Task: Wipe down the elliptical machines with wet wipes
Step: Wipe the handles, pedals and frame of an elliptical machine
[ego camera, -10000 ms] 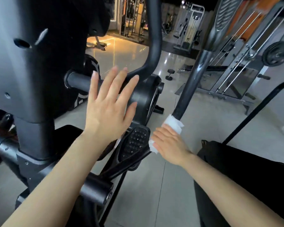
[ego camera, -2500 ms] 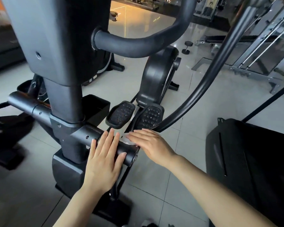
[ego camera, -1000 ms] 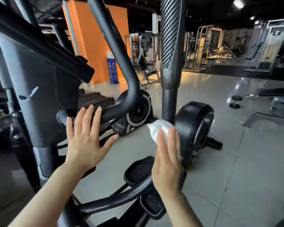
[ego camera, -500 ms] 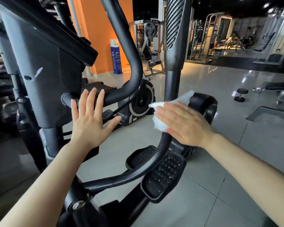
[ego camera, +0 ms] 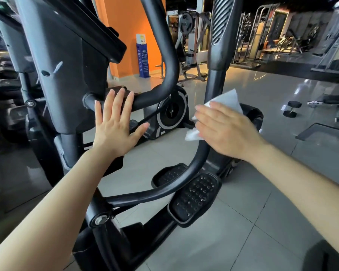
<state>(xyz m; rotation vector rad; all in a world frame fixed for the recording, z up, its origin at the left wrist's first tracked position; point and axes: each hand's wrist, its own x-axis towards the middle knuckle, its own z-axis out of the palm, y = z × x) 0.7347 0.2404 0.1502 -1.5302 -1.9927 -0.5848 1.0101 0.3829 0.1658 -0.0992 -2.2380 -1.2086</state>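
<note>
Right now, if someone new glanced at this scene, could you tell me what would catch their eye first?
Probably the white wet wipe, which the right hand presses flat against the elliptical's black swing arm at centre right. Next, the left hand, fingers spread, held up at the curved black handlebar at centre. Behind, a bright orange wall stands out in the dim gym.

White wet wipe (ego camera: 226, 102) against black elliptical arm (ego camera: 202, 153) w/ ribbed grip. Black pedal (ego camera: 194, 198) studded w/ dots; orange wall (ego camera: 125, 32), blue sign (ego camera: 142, 55), grey tiled floor (ego camera: 243, 222).
</note>
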